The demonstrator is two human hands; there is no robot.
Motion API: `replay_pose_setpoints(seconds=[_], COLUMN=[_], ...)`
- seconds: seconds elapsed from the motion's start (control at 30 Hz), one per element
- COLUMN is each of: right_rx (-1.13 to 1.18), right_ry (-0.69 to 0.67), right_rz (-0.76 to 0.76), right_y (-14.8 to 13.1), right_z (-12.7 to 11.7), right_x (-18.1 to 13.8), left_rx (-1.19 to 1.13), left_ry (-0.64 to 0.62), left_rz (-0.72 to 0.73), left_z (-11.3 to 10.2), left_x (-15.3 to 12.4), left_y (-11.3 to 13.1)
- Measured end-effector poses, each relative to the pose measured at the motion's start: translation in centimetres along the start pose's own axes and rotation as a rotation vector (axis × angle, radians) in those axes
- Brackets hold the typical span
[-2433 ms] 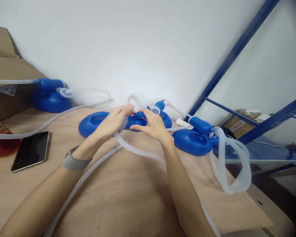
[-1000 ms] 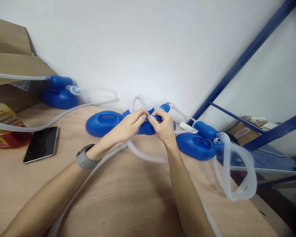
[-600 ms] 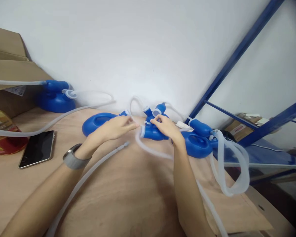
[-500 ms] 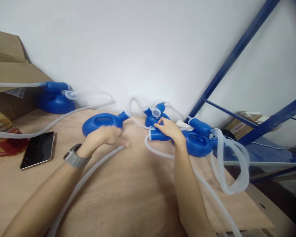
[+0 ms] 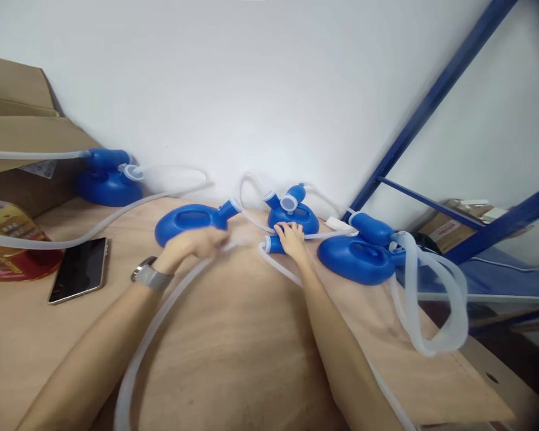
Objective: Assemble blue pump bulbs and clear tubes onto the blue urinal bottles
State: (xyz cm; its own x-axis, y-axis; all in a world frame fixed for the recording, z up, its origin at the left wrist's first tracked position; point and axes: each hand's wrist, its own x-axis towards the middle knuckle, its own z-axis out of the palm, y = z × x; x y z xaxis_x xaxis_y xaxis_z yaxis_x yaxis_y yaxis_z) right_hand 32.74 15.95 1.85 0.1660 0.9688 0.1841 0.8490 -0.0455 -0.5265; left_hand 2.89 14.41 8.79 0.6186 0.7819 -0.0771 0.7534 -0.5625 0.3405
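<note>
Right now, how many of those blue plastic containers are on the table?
4, perhaps more hidden. One blue container is far left by the cardboard box, one beside the left hand, one behind the right hand, one at the right near the looped tube.

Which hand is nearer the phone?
Left. The left hand lies just right of the phone, with its wrist closest; the right hand is farther right.

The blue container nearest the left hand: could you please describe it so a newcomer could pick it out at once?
On the wooden table, against the white wall, lie four blue containers. This blue container is second from the left, just beyond the left hand. Unlike its neighbours, its spout, pointing right, has no tube attached.
</note>
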Motion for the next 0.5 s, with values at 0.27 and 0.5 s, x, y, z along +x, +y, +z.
replay_pose_setpoints(seconds=[0.27,0.5], right_rx=[0.106,0.079], right_ry=[-0.223,-0.356], right_rz=[-0.13,-0.135], right_y=[1.2,1.3], right_z=[-0.9,-3.2], right_x=[0.8,0.0], left_rx=[-0.363,-0.312], left_ry=[0.502,0.629], left_rz=[-0.485,-0.511], left_z=[-6.7,-6.5], left_x=[-5.1,-5.3], left_y=[-2.5,-3.6])
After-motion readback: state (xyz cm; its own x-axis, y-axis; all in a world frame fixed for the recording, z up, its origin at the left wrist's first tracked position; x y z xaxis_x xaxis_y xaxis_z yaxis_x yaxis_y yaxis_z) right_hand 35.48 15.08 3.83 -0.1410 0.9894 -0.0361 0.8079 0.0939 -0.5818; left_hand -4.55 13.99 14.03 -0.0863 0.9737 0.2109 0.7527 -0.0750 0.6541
